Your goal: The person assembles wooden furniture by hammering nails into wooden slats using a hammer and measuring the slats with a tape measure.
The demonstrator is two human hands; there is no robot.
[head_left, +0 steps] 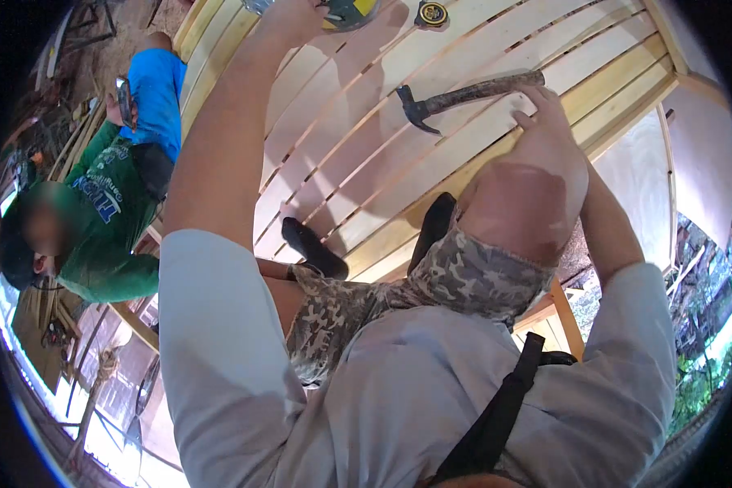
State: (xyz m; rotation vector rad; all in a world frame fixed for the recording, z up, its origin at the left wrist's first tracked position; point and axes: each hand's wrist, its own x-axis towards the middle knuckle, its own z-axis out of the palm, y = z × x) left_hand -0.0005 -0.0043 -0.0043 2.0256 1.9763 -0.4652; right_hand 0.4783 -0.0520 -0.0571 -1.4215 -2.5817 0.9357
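My left hand (291, 20) is at the top edge, beside a round object with a dark and yellow face (350, 11) and something clear and shiny. Its fingers are partly cut off, so its grip cannot be made out. My right hand (543, 112) lies over my bent knee, fingers apart, close to the handle end of a claw hammer (472, 91). The hammer lies flat on pale wooden slats (342, 114), its dark head pointing left. A black and yellow tape measure (432, 14) rests on the slats near the top edge.
At the left, a person in a green shirt (110, 203) and blue shorts holds a phone-like object (125, 101). My dark-socked feet (313, 248) are on the slats. A wooden frame edge (634, 115) runs along the right, with pale panels beyond.
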